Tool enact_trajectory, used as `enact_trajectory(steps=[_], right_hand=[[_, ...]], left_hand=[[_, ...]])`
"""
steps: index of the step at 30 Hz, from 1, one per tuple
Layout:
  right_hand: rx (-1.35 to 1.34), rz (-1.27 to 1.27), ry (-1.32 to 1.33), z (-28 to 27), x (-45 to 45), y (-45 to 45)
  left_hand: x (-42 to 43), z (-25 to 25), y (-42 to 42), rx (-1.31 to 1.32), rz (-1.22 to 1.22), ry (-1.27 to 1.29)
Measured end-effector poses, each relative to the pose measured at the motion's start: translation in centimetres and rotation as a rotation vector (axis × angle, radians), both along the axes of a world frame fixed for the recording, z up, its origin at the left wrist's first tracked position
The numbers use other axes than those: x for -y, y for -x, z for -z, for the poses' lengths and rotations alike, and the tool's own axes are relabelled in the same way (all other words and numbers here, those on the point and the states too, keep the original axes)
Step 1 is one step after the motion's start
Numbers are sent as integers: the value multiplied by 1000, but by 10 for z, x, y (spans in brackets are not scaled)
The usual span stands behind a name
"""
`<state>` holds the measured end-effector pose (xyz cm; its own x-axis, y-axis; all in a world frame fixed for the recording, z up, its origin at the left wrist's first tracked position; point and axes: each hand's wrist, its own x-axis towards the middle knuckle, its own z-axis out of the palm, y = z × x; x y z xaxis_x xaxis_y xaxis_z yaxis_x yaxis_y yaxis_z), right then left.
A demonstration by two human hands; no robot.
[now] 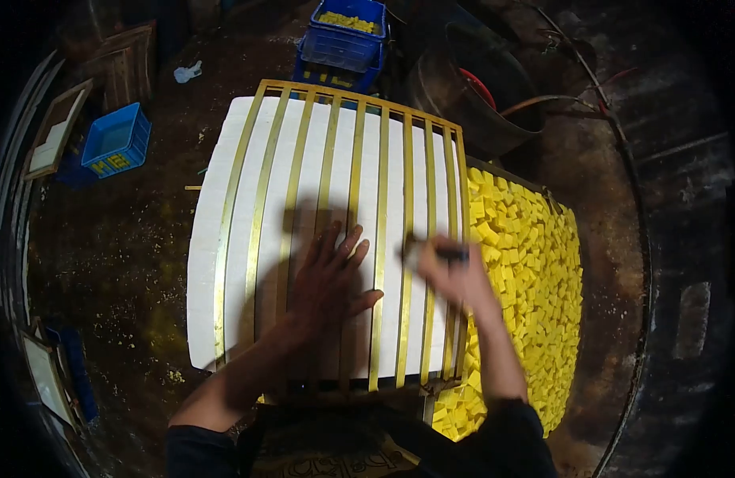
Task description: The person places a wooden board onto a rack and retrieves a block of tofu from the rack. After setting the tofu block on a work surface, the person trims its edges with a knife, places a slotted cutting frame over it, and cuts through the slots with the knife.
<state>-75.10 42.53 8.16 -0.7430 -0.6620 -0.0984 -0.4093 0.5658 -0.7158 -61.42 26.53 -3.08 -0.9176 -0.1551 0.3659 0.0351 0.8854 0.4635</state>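
A white slab (248, 175) lies beneath a yellow slatted wooden frame (382, 199), whose long bars run from near my body to the far side. My left hand (332, 275) rests on the slats and the white surface with its fingers spread. To its right, my right hand (455, 275) is closed round a dark-handled tool (451, 255). The tool's blurred end is over the white surface beside a slat, and I cannot make out its exact kind. A shadow falls around my left hand.
Many yellow blocks (519, 271) are heaped to the right. Beyond the frame stand stacked blue crates (344, 44) with yellow pieces, and a large dark tub (455, 88). Another blue crate (117, 139) sits at left on the dark, littered floor (121, 271).
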Motion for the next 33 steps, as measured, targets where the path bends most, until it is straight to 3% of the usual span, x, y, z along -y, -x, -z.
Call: enact_trajectory(steps=[2, 4, 6, 7, 8, 9, 10, 11, 12, 15, 18, 19, 22, 24, 25, 26, 27, 28, 30, 31, 32, 33], right_hand=[[505, 244, 137, 32, -70, -78], [133, -250, -270, -23, -77, -123], [428, -77, -116, -42, -72, -108], [-338, -362, -293, -47, -56, -91], [-120, -35, 186, -57, -21, -75], [106, 24, 354, -40, -4, -38], [-113, -12, 295, -50, 34, -8], [-248, -67, 254, -41, 66, 31], [-353, -112, 319, -26, 98, 69], [-592, -87, 225, 9, 168, 143], [-682, -110, 84, 21, 165, 153], [-638, -159, 77, 14, 148, 129], [-114, -3, -54, 0, 65, 0], [486, 122, 57, 15, -9, -74], [764, 170, -32, 10, -32, -106], [393, -64, -338, -8, -39, -137], [356, -129, -494, -34, -22, -144], [358, -126, -490, -37, -18, -137], [189, -115, -150, -42, -7, -109], [654, 298, 422, -35, 24, -88], [54, -61, 235, -51, 56, -57], [-44, -45, 335, -47, 92, -28]], left_hand=[[0, 0, -2, -22, 11, 3], [2, 0, -2, -39, 32, -40], [9, -1, -3, -14, 11, -55], [19, -2, 0, 4, -19, -68], [39, 9, 4, -56, -117, -2], [67, 22, 5, -110, -212, 65], [101, 17, 1, -79, -217, -363], [123, -3, -7, 76, -373, 97], [145, 4, -13, 104, -411, 168], [176, 12, -24, 215, -376, 101], [178, 16, -26, 272, -337, 151], [178, 17, -26, 257, -352, 176], [177, 16, -26, 240, -354, 188], [178, 17, -26, 233, -353, 217], [178, 17, -26, 229, -354, 191], [178, 18, -26, 225, -359, 189], [179, 20, -26, 206, -358, 192], [179, 21, -26, 189, -348, 197], [179, 22, -25, 186, -342, 197], [180, 23, -25, 191, -342, 193], [181, 24, -26, 173, -340, 184], [181, 24, -26, 168, -336, 157]])
